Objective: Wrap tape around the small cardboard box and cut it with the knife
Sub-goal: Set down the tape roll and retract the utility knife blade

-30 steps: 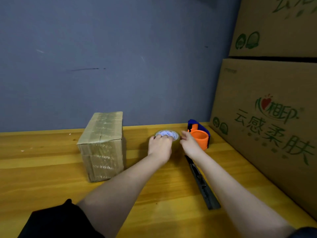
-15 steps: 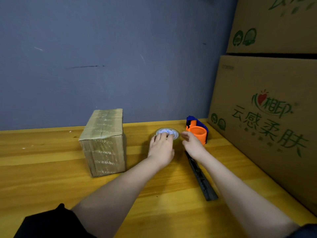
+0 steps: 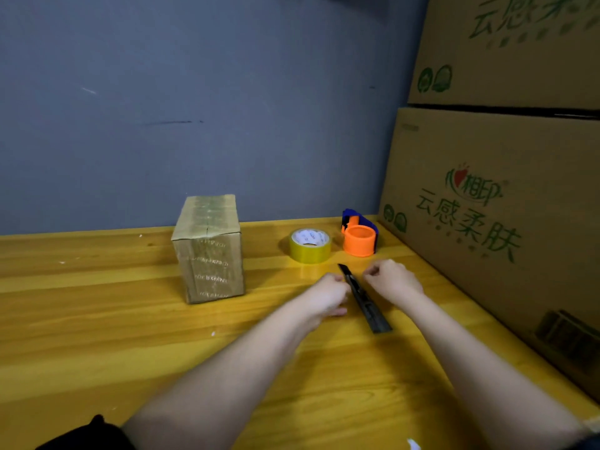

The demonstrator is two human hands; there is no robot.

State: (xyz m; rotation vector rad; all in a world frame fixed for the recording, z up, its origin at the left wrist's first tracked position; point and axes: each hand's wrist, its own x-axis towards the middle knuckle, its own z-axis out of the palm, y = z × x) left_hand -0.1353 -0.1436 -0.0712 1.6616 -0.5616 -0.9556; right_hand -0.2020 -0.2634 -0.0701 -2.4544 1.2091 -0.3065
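Both of our hands have drawn back from the tape roll [image 3: 310, 245], where they were a moment ago, and now sit nearer to us on either side of the knife [image 3: 363, 298]. That leaves the roll fully in sight, which it was not before.

Going from left to right, we first meet the small cardboard box [image 3: 209, 250], standing upright on the yellow wooden table [image 3: 81, 319] near the grey-blue wall [image 3: 194, 92]. Its top and front are already covered in shiny tape with faint printing. It stands well apart from our hands.

Next comes the yellowish tape roll, lying flat with its white printed core facing up, between the box and the orange and blue tape dispenser [image 3: 358, 237]. The dispenser sits just beside the roll, close to the back edge of the table.

In front of the roll, our left hand [image 3: 326, 298] has its fingers curled in, with the knuckles right up against the knife's left edge; we cannot tell whether it really grips anything. The dark knife lies flat on the table, running diagonally from near the roll back toward us. Our right hand [image 3: 391, 280] is just to its right, fingers curled into a loose fist, and it appears to hold nothing.

Furthest right, large printed cartons [image 3: 493, 190] are stacked along the table's edge.
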